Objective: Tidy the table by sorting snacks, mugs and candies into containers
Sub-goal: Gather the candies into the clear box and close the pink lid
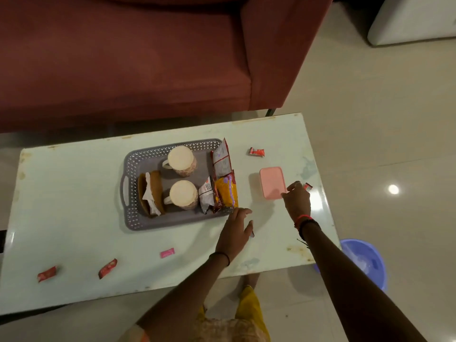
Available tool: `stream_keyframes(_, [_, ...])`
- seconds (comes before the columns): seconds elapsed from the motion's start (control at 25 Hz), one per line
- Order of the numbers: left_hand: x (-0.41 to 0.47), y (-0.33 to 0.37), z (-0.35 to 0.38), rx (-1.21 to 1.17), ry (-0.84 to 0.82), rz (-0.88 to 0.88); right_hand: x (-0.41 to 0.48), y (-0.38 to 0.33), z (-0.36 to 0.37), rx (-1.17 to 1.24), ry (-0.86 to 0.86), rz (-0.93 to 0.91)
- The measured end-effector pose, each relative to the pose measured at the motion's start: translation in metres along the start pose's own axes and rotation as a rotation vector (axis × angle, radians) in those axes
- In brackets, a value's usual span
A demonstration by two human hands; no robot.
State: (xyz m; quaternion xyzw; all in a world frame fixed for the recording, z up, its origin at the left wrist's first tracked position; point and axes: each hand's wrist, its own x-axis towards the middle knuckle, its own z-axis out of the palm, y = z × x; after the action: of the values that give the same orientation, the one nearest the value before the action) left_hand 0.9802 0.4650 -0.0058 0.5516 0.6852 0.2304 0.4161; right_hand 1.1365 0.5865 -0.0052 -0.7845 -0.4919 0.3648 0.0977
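A grey perforated tray [133, 166] on the white table [74, 206] holds two upside-down mugs [181, 160] [183, 195], several snack packets [225, 191] and a brown holder with white paper [150, 193]. My left hand [234, 228] hovers by the tray's near right corner with relaxed fingers. A small wrapper [251, 235] shows by its thumb. My right hand [297, 199] touches the near right corner of a closed pink box [271, 181]. A red candy [307, 186] lies just beyond its fingertips. Other candies lie loose: a red one [256, 152], a pink one [167, 253] and two red ones [107, 268] [47, 274].
A maroon sofa [148, 58] stands along the table's far side. A blue bucket [365, 260] sits on the tiled floor by the table's near right corner. A white piece of furniture [414, 21] is at the top right.
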Motion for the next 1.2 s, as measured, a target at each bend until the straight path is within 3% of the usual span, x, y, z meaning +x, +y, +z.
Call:
stream_keyframes(0.32, [0.1,0.031,0.039,0.223,-0.019,-0.063,0.064,-0.01,-0.011,-0.012,-0.146,-0.213])
stream_keyframes(0.56, [0.133,0.026,0.051,0.451,-0.102,0.002,0.088,-0.017,-0.009,-0.314,-0.327,-0.365])
stream_keyframes(0.68, [0.142,0.027,0.05,0.466,-0.115,0.012,0.093,-0.018,-0.008,-0.42,-0.32,-0.429])
stream_keyframes(0.88, [0.148,0.028,0.043,0.483,-0.158,0.014,0.098,-0.022,-0.008,-0.431,-0.397,-0.403])
stream_keyframes(1.2, [0.156,0.035,0.04,0.465,-0.247,-0.067,0.097,-0.024,-0.005,-0.443,-0.345,-0.393])
